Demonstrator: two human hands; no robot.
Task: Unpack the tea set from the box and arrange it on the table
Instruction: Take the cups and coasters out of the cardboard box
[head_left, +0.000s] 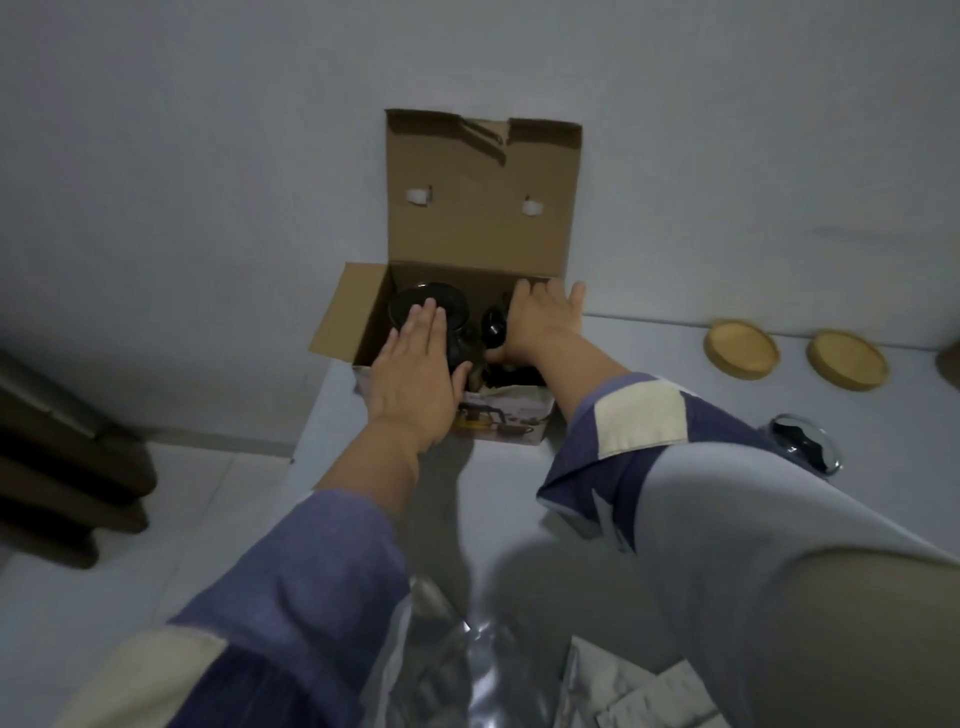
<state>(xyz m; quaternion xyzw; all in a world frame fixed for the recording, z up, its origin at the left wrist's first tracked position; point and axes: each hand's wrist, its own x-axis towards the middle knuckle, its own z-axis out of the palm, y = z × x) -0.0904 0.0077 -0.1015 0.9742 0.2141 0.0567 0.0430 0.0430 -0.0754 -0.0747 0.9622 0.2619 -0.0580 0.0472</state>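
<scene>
An open cardboard box (483, 208) stands at the back of the white table (649, 353), its lid up against the wall. Inside sits a dark teapot (410, 299) on the left and a dark rounded piece (493, 327) beside it. My left hand (415, 374) lies flat with straight fingers over the teapot's top. My right hand (540, 317) reaches into the box's right side, fingers spread, thumb touching the dark rounded piece. Two round wooden coasters (742, 349) (847, 359) lie on the table to the right. A glass cup (802, 444) stands near my right sleeve.
Clear plastic wrapping (447, 649) and white packing pieces (639, 691) lie at the table's near edge. The table's left edge drops to a tiled floor (156, 519), where dark furniture (62, 467) stands. A wall rises right behind the box.
</scene>
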